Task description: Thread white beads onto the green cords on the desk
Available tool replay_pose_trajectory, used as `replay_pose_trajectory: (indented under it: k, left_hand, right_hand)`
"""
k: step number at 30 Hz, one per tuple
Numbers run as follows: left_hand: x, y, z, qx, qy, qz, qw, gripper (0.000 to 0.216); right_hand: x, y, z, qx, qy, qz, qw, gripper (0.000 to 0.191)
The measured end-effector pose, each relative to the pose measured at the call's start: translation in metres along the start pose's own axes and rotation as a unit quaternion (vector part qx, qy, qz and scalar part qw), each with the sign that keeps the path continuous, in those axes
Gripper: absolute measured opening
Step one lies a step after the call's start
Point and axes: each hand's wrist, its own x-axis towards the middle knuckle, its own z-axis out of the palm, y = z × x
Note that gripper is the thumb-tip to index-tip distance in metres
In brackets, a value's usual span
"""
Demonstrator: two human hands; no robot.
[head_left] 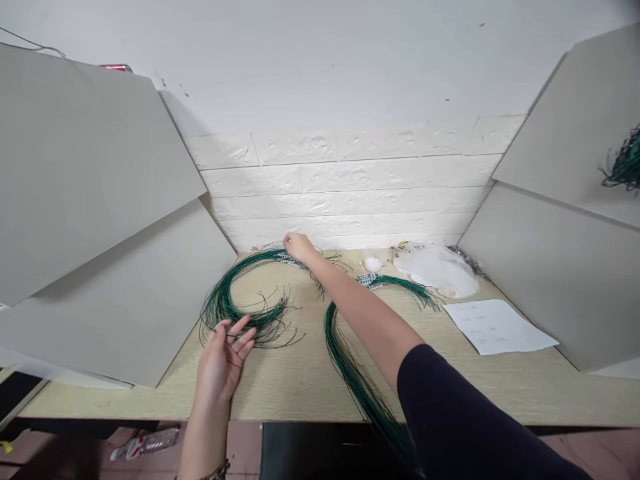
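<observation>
A curved bundle of thin green cords [220, 300] lies on the left of the table, with small white bead-like pieces [289, 260] along its upper part. My right hand [299, 247] reaches to the far side of this bundle, its fingers pinched at a thin cord that trails to the left. My left hand [227, 357], palm up with fingers spread, is beside the bundle's loose lower ends and holds nothing. A second bundle of green cords [345, 360] with similar white pieces [369, 280] passes under my right forearm and hangs over the front edge.
A white plastic bag [437, 267] and a small white dish [373, 264] lie at the back right, before a handwritten paper [497, 327]. Grey panels [115, 307] flank the table [280, 390]. A plastic bottle [147, 443] lies on the floor.
</observation>
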Motion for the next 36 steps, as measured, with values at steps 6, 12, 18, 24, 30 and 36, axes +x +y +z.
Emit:
replay_pose_trajectory:
  k: [6, 12, 18, 24, 30, 36]
  left_hand:
    - [-0.001, -0.002, 0.000, 0.051, -0.004, -0.060, 0.997, 0.018]
    - [-0.011, -0.003, 0.003, 0.033, -0.008, -0.069, 0.997, 0.020]
    - [-0.010, -0.003, 0.002, 0.062, -0.019, -0.097, 0.993, 0.017]
    - [-0.008, -0.002, 0.000, 0.035, -0.040, -0.113, 0.992, 0.022]
    - [-0.010, 0.000, 0.001, 0.032, -0.048, -0.118, 0.991, 0.026]
    - [-0.012, 0.003, 0.000, 0.060, -0.086, -0.166, 0.981, 0.041]
  right_hand:
    - [0.004, 0.011, -0.003, -0.116, -0.040, 0.039, 0.992, 0.027]
    - [0.004, 0.004, -0.004, -0.200, -0.077, 0.008, 0.977, 0.029]
    - [0.007, -0.013, -0.011, -0.250, -0.086, -0.046, 0.963, 0.026]
    - [0.012, -0.020, -0.008, -0.269, -0.122, -0.016, 0.955, 0.029]
    - [0.015, 0.000, -0.002, -0.266, -0.149, 0.035, 0.952, 0.027]
    - [0.010, 0.019, -0.009, -0.254, -0.107, 0.005, 0.961, 0.028]
